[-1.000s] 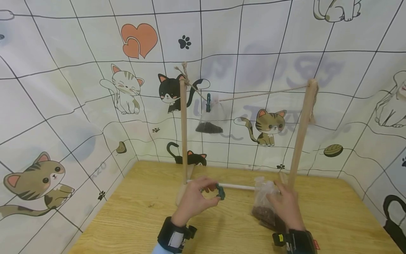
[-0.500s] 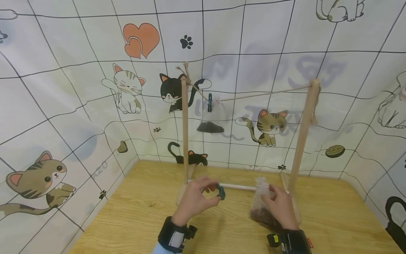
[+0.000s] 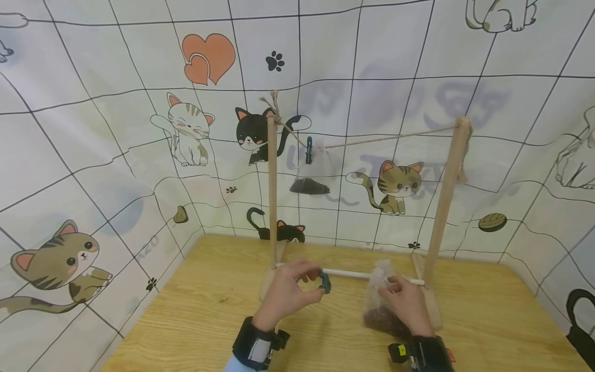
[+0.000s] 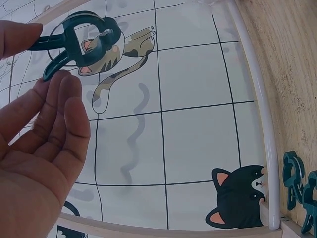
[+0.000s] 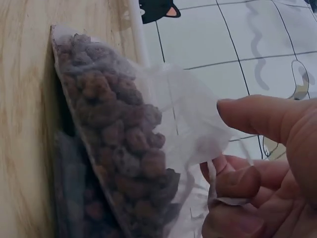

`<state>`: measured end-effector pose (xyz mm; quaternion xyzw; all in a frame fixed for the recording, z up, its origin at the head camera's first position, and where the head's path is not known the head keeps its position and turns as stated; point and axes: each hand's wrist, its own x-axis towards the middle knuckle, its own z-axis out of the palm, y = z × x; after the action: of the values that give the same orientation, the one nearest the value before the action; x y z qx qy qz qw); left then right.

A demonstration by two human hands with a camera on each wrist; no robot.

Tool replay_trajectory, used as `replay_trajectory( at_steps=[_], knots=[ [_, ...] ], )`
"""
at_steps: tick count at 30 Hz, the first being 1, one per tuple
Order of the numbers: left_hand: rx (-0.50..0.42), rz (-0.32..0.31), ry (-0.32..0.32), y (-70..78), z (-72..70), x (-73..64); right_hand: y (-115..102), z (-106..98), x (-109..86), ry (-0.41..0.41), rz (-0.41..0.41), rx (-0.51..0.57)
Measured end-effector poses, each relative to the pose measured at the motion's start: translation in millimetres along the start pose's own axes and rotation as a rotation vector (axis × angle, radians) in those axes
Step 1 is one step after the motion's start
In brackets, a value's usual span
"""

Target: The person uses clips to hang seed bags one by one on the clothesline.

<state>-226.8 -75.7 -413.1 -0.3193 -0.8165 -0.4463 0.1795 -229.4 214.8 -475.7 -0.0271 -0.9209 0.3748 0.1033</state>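
My left hand (image 3: pixel 289 292) pinches a green plastic clip (image 4: pixel 81 42) by its handles, between thumb and fingertips. The clip's rounded jaws point away from the fingers. To its right, my right hand (image 3: pixel 409 305) holds the upper part of a sheer white bag (image 3: pixel 377 305) just above the table. Brown lumpy pieces fill the bag's lower part (image 5: pixel 116 134), as the right wrist view shows. In that view the thumb stands away from the curled fingers, which have the thin fabric between them. Another filled bag (image 5: pixel 81 188) lies partly hidden behind it.
A wooden frame (image 3: pixel 272 206) stands at the back with a rope (image 3: pixel 395 137) between its posts. From the rope hangs a sheer bag (image 3: pixel 310 185) with dark contents, beside a green clip (image 3: pixel 309 151). More green clips (image 4: pixel 293 173) lie on the table.
My right hand has moved left, bringing the bag closer to the left hand. The left hand keeps its pinch on the clip and has hardly moved.
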Motion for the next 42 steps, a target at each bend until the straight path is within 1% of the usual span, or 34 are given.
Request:
replay_trajectory(
  at_steps=[4,12,17,21,23,26,28,30,34,36,39,42],
  knots=[
    [0.019,0.019,-0.003,0.6,0.5,0.0,-4,3,0.5,-0.03,-0.037,-0.007],
    [0.049,0.044,-0.011,2.1,0.8,-1.6,-11,1,-2.2,-0.059,-0.108,0.06],
    [0.055,0.056,0.001,4.7,1.3,-3.3,-18,-6,-8.7,-0.134,-0.172,0.088],
    [0.053,0.08,0.019,6.5,2.5,-5.1,-27,-13,-15.3,-0.177,-0.239,0.096],
    [0.058,0.09,0.025,8.2,2.7,-5.5,-33,-15,-17.4,-0.178,-0.269,0.092],
    [0.086,0.121,0.019,12.8,1.1,-2.9,-40,-18,-17.0,-0.163,-0.31,0.105],
    [0.102,0.147,0.004,17.9,-2.2,2.1,-44,-20,-14.5,-0.141,-0.335,0.116],
    [0.12,0.187,-0.014,23.9,-7.2,9.5,-49,-24,-10.5,-0.138,-0.352,0.144],
    [0.122,0.27,-0.019,37.9,-20.8,29.4,-59,-34,1.5,-0.166,-0.372,0.223],
    [0.12,0.314,-0.014,45.9,-28.5,41.0,-64,-40,8.6,-0.162,-0.392,0.259],
    [0.105,0.359,-0.006,58.6,-39.4,59.4,-74,-48,18.2,-0.122,-0.421,0.298],
    [0.095,0.375,-0.017,72.6,-51.9,79.0,-90,-60,24.6,-0.053,-0.438,0.285]
  ],
)
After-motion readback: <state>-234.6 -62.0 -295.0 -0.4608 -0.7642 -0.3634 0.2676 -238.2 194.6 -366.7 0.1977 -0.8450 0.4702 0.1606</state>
